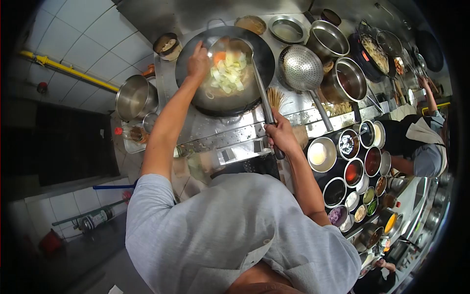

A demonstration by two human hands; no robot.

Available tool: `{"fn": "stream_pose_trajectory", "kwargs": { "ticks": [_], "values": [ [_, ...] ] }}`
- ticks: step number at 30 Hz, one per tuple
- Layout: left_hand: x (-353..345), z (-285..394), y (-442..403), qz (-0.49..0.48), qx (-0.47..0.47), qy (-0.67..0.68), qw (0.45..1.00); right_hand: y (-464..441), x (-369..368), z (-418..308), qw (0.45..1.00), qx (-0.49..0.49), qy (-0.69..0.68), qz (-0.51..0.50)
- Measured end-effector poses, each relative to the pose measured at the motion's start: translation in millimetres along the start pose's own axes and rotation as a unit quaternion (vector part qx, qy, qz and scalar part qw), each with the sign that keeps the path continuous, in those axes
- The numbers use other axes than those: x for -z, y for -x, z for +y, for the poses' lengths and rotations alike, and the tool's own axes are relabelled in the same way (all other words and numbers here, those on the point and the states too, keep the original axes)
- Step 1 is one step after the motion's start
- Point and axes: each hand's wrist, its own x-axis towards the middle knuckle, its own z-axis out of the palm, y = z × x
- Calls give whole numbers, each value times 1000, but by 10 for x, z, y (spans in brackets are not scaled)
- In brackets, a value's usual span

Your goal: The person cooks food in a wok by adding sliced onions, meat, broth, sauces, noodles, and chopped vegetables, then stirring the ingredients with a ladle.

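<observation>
My right hand [283, 134] is closed around the dark grip of a long metal ladle [263, 90], whose shaft runs up into the wok [264, 59]. Steam partly veils the ladle's head. Over the wok's left side, my left hand [198, 62] has its fingers closed beside a round metal rim; what they grip is unclear. Pale sliced vegetables [230, 73] and an orange piece [219, 57] lie at the wok's middle. A loop handle [215, 22] stands at its far edge.
Right of the wok are a bamboo brush [275, 98], a perforated strainer [301, 67] and metal pots [329, 39]. Several seasoning bowls [322, 154] stand at my right. A steel pot [136, 98] and a bottle [134, 133] are at left. Another person's arm [431, 95] shows far right.
</observation>
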Motion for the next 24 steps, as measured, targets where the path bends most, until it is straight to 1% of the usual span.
{"fn": "stream_pose_trajectory", "kwargs": {
  "ticks": [1,3,4,5,8,10,11,12,13,14,15,16,17,19,20,22,23,24],
  "values": [
    [30,-3,-7,1,-1,-2,1000,-4,20,5,1000,1,-1,-2],
    [82,0,31,-37,58,-14,998,8,43,25,1000,-14,-17,20],
    [102,-8,34,-37,58,-14,998,25,50,-2,1000,8,14,9],
    [126,-21,27,-24,50,-26,998,20,59,-6,1000,10,14,9],
    [87,-154,63,3,40,-38,998,19,80,8,1000,-9,-8,8],
    [95,-203,58,17,36,-39,998,-5,64,127,997,12,76,25],
    [105,-223,65,25,37,-37,998,-25,81,214,997,12,76,25],
    [146,-209,35,36,39,-36,998,-50,106,259,977,68,193,53],
    [200,-195,29,37,38,-36,998,-60,121,309,941,124,305,80],
    [265,-177,50,25,68,-40,997,-52,129,362,941,125,305,81],
    [303,-162,63,13,98,-42,994,-27,122,361,948,134,274,87],
    [329,-150,56,15,97,-40,994,-11,121,358,955,143,243,94],
    [367,-149,65,17,91,-49,995,-12,128,404,955,143,243,96],
    [414,-177,144,18,86,-56,995,3,134,496,969,164,162,90],
    [428,-188,168,21,81,-53,995,33,155,522,968,165,163,91],
    [449,-222,243,22,77,-48,996,187,145,527,952,169,219,129],
    [457,-244,270,42,70,-41,996,259,146,554,946,169,238,141],
    [462,-273,283,63,62,-33,996,302,163,626,955,158,189,163]
  ]
}}
